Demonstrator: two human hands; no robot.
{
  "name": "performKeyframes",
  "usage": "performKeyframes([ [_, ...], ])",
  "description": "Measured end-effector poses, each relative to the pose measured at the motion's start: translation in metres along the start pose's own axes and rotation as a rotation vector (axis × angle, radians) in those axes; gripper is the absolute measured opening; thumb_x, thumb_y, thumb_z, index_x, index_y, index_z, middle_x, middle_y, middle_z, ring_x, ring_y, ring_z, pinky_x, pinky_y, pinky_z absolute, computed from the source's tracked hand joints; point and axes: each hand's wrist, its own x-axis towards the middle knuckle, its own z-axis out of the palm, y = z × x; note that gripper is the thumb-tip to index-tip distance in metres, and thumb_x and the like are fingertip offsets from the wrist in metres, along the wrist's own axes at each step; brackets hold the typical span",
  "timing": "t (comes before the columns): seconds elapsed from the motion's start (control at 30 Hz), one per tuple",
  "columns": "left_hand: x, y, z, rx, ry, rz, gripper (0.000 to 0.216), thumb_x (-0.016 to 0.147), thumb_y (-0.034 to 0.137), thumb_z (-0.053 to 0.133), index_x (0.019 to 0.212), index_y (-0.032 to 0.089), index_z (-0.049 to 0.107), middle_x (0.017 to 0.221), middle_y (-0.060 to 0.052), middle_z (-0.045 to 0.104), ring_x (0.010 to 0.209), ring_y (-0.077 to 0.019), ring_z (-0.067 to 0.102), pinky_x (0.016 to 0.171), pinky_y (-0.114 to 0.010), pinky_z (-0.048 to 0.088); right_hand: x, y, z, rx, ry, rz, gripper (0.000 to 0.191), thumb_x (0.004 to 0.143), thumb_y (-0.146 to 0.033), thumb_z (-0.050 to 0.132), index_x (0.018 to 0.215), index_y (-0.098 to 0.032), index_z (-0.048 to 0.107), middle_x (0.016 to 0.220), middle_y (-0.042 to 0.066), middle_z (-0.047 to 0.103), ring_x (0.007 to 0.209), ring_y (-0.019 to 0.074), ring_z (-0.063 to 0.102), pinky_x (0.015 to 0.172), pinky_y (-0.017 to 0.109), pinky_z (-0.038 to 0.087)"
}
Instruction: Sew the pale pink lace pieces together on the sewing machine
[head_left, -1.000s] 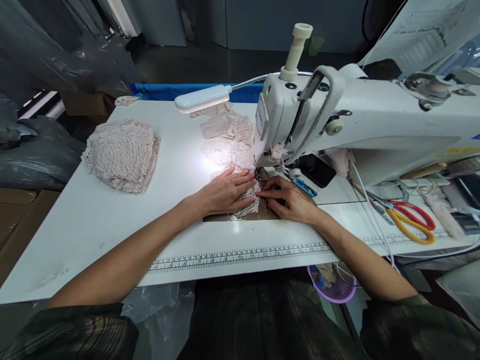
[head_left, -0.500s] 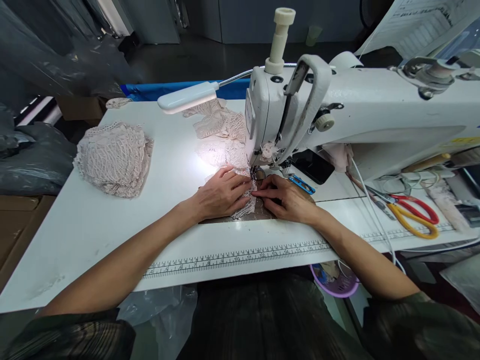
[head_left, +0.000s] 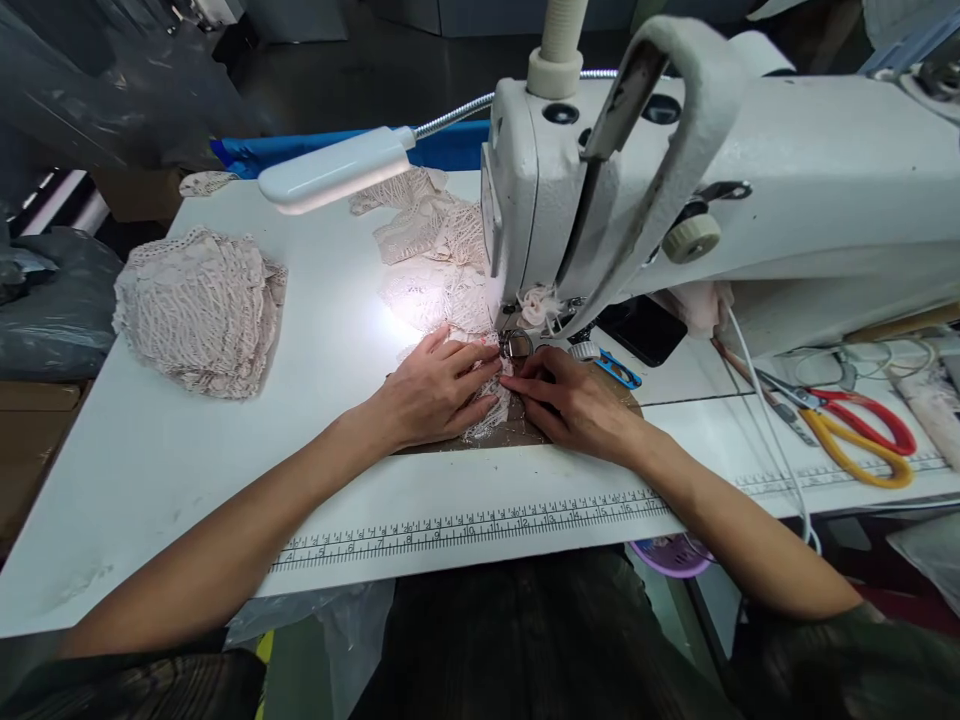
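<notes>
Pale pink lace fabric [head_left: 489,410] lies under the needle area of a white sewing machine [head_left: 525,200]. My left hand [head_left: 439,388] rests flat on this lace, fingers stretched toward the presser foot. On the lace's right edge, my right hand [head_left: 574,400] is closed, thumb and forefinger pinched together at the fabric just in front of the foot. More of the lace [head_left: 435,240] spreads behind the needle, lit by a white lamp [head_left: 337,170]. The needle tip itself is hard to make out.
A stack of lace pieces [head_left: 202,310] sits at the left of the white table [head_left: 322,330]. Right of the machine head lie a blue thread snipper [head_left: 619,370], a black phone [head_left: 645,328] and scissors with red and yellow handles [head_left: 855,440]. A ruler strip [head_left: 465,530] runs along the front edge.
The view has shifted closer to the machine, which looks larger. Both hands keep nearly the same place on the lace; any feed of the fabric is too small to tell.
</notes>
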Motion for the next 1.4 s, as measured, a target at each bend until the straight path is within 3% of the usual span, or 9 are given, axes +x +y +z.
performKeyframes([
  [0.23,0.006,0.001,-0.002,0.006,-0.055,-0.072,0.037,0.096,0.036,0.044,0.121,0.014,0.06,0.118,-0.014,0.064,0.101,-0.0264,0.062,0.097,-0.051,0.043,0.007,-0.003,-0.006,-0.186,-0.087,0.029,0.035,0.094,-0.025,0.047,0.125,-0.019,0.063,0.108,0.014,0.061,0.084,0.0223,0.057,0.075,0.038,0.052],
  [0.5,0.011,0.014,0.002,0.061,-0.009,-0.202,0.038,0.097,0.036,0.043,0.121,0.011,0.061,0.115,-0.015,0.064,0.094,-0.0264,0.061,0.083,-0.044,0.046,0.007,0.002,-0.003,-0.123,-0.049,0.113,0.038,0.097,-0.032,0.043,0.128,-0.02,0.061,0.12,0.015,0.055,0.085,0.0211,0.06,0.074,0.036,0.052],
  [0.73,0.008,0.018,0.001,0.097,0.083,-0.269,0.038,0.095,0.04,0.047,0.118,0.013,0.06,0.119,-0.018,0.062,0.101,-0.0305,0.058,0.085,-0.05,0.043,0.0,0.005,-0.008,0.043,0.034,0.257,0.034,0.094,-0.027,0.046,0.125,-0.017,0.056,0.099,0.009,0.06,0.078,0.0181,0.061,0.069,0.031,0.05],
  [0.83,0.003,0.007,-0.005,0.028,0.121,-0.073,0.039,0.092,0.045,0.053,0.113,0.014,0.061,0.114,-0.016,0.063,0.1,-0.0291,0.058,0.084,-0.049,0.046,0.0,0.006,-0.006,0.074,0.061,0.314,0.031,0.091,-0.026,0.046,0.119,-0.014,0.053,0.093,0.009,0.061,0.076,0.0191,0.059,0.067,0.032,0.049],
  [0.93,0.0,-0.001,-0.007,-0.105,0.047,0.197,0.024,0.093,0.036,0.055,0.105,0.016,0.062,0.107,-0.011,0.067,0.092,-0.0211,0.062,0.081,-0.039,0.052,0.001,0.005,-0.004,0.066,0.066,0.335,0.024,0.09,-0.025,0.046,0.111,-0.014,0.052,0.09,0.009,0.061,0.074,0.0197,0.057,0.067,0.034,0.047],
  [1.03,0.001,0.0,-0.002,-0.152,0.114,0.192,0.011,0.095,0.019,0.05,0.095,0.015,0.061,0.099,-0.009,0.069,0.089,-0.0167,0.064,0.081,-0.032,0.055,0.002,0.002,-0.005,0.075,0.064,0.272,0.017,0.089,-0.02,0.046,0.103,-0.015,0.054,0.09,0.009,0.06,0.073,0.0183,0.057,0.067,0.033,0.046],
  [1.23,0.006,0.011,0.004,-0.285,0.363,-0.198,0.013,0.098,0.019,0.044,0.096,0.016,0.057,0.089,-0.006,0.067,0.079,-0.013,0.065,0.069,-0.027,0.058,0.002,-0.004,-0.009,0.052,-0.056,0.045,0.031,0.088,-0.021,0.05,0.117,-0.019,0.063,0.109,0.012,0.059,0.09,0.0222,0.057,0.08,0.039,0.05],
  [1.3,0.007,0.011,0.004,-0.286,0.359,-0.197,0.013,0.098,0.019,0.044,0.096,0.016,0.056,0.091,-0.007,0.068,0.082,-0.0136,0.066,0.07,-0.028,0.059,0.002,-0.004,-0.008,0.025,-0.073,-0.011,0.035,0.088,-0.021,0.051,0.121,-0.021,0.065,0.11,0.012,0.058,0.095,0.0239,0.056,0.082,0.042,0.05],
  [1.4,0.006,0.008,0.003,-0.219,0.262,-0.046,0.012,0.097,0.017,0.046,0.096,0.015,0.058,0.096,-0.008,0.069,0.093,-0.0157,0.067,0.078,-0.031,0.06,0.002,-0.002,-0.007,0.024,-0.092,-0.034,0.036,0.087,-0.019,0.051,0.119,-0.023,0.068,0.107,0.012,0.058,0.095,0.0235,0.054,0.083,0.041,0.05],
])
